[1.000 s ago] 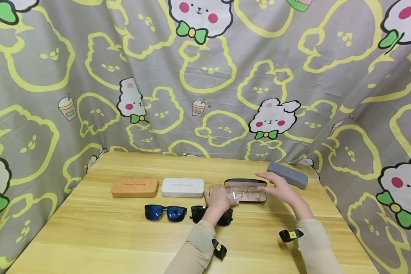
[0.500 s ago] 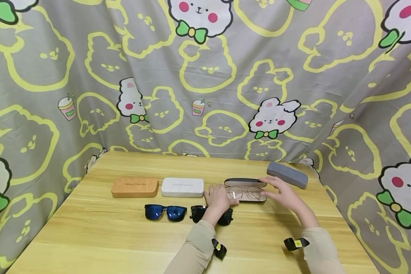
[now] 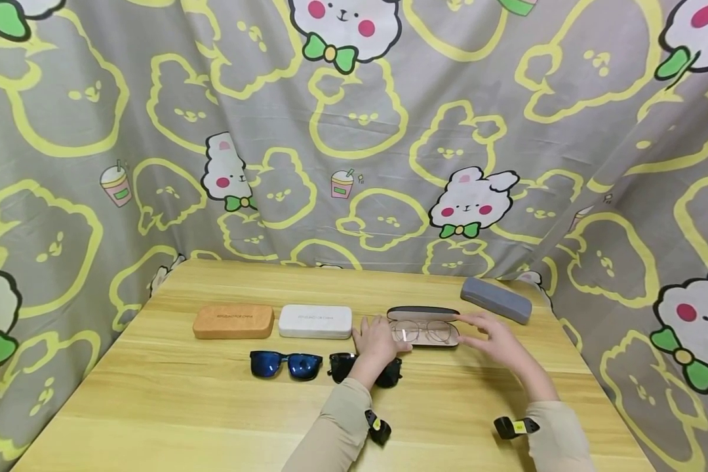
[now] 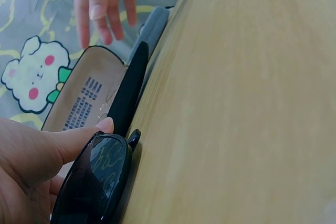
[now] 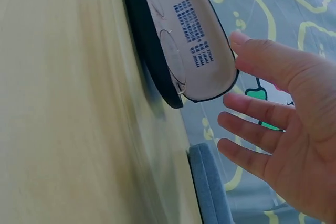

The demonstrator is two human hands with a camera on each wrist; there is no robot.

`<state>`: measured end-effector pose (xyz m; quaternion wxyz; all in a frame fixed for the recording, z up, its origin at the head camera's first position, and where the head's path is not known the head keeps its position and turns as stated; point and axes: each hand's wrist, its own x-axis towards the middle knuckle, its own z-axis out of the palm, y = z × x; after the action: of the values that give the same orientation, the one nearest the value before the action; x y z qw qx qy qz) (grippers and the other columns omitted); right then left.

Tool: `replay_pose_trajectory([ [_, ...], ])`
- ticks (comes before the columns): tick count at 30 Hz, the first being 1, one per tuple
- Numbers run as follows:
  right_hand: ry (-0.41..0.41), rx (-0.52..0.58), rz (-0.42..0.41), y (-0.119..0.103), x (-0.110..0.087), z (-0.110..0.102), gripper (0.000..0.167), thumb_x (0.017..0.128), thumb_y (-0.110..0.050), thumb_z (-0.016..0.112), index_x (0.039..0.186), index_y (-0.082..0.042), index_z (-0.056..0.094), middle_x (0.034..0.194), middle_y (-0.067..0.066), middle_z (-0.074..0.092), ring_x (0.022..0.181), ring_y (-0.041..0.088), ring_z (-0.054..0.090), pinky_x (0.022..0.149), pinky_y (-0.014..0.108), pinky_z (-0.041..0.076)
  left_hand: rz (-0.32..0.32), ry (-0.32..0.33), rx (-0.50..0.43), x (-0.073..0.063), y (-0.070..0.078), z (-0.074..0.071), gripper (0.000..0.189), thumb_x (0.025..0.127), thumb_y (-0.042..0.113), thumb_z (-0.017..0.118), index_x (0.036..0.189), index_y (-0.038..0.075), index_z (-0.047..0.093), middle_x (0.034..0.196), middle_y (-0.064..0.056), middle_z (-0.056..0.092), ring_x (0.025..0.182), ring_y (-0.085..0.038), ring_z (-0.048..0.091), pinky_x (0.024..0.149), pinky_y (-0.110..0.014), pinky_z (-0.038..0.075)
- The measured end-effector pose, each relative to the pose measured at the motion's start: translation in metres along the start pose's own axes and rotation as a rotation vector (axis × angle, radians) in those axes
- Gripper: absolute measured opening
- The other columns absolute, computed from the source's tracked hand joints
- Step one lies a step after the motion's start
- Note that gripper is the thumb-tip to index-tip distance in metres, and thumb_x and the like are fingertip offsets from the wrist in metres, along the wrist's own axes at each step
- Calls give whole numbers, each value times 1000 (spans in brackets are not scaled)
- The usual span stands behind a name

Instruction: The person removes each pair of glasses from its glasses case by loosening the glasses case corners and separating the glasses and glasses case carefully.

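A black glasses case (image 3: 423,309) lies with its lid raised, showing a pale lining with printed text on the lid. Thin-rimmed eyeglasses (image 5: 171,55) rest inside it. At the case's left end, my left hand (image 3: 375,342) grips it, thumb along the front edge and the other fingers behind. My right hand (image 3: 495,337) is beside the right end of the lid, its fingers spread and holding nothing; in the right wrist view the thumb tip overlaps the lid's edge. Black sunglasses (image 3: 391,373) lie on the table under my left wrist, partly hidden by it.
Blue-lensed sunglasses (image 3: 303,366) lie left of the black pair. Behind them stand a closed orange case (image 3: 233,322) and a closed white case (image 3: 315,322). A blue-grey case (image 3: 495,301) lies at the back right, near the patterned curtain (image 3: 383,216).
My right hand has moved from above the lid's right part, down and to the right, to beside the lid's end. My left hand stays in place on the case.
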<state>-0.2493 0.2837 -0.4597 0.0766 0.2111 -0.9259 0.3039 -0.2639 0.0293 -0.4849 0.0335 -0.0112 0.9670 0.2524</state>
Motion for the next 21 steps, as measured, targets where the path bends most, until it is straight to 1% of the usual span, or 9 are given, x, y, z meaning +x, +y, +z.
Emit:
replay_pose_trajectory([
  [4, -18, -13, 6, 2, 1, 4, 46, 86, -17, 73, 130, -8, 63, 122, 18, 64, 112, 39, 60, 94, 56, 51, -1, 4, -4, -1, 0, -1, 84, 70, 59, 80, 134, 10, 58, 141, -6, 55, 144, -35, 33, 115, -63, 23],
  [9, -41, -5, 9, 4, 4, 7, 45, 87, -18, 73, 128, -5, 64, 119, 20, 65, 108, 39, 61, 91, 57, 52, 12, 11, -9, -1, 1, -2, 83, 70, 58, 80, 133, 9, 58, 141, -6, 55, 143, -36, 33, 115, -64, 23],
  [13, -63, -1, 28, 6, 5, 10, 46, 87, -21, 73, 127, -2, 63, 120, 21, 64, 110, 40, 61, 91, 57, 52, 19, 9, -2, -1, 0, -2, 84, 71, 58, 79, 135, 8, 57, 142, -7, 55, 144, -36, 32, 114, -64, 23],
  [17, -85, -9, 50, 7, 8, 13, 48, 87, -25, 73, 128, -2, 62, 120, 20, 64, 111, 39, 60, 92, 56, 52, 14, 10, 5, -2, 1, -2, 85, 70, 59, 79, 135, 9, 56, 141, -7, 55, 143, -36, 33, 114, -64, 24],
  [21, -97, -39, 63, 6, 10, 17, 49, 86, -27, 74, 128, -4, 63, 114, 19, 65, 107, 37, 61, 87, 51, 53, 9, 8, 5, -1, 0, -1, 85, 70, 59, 79, 135, 9, 56, 141, -7, 55, 143, -36, 33, 114, -64, 24],
])
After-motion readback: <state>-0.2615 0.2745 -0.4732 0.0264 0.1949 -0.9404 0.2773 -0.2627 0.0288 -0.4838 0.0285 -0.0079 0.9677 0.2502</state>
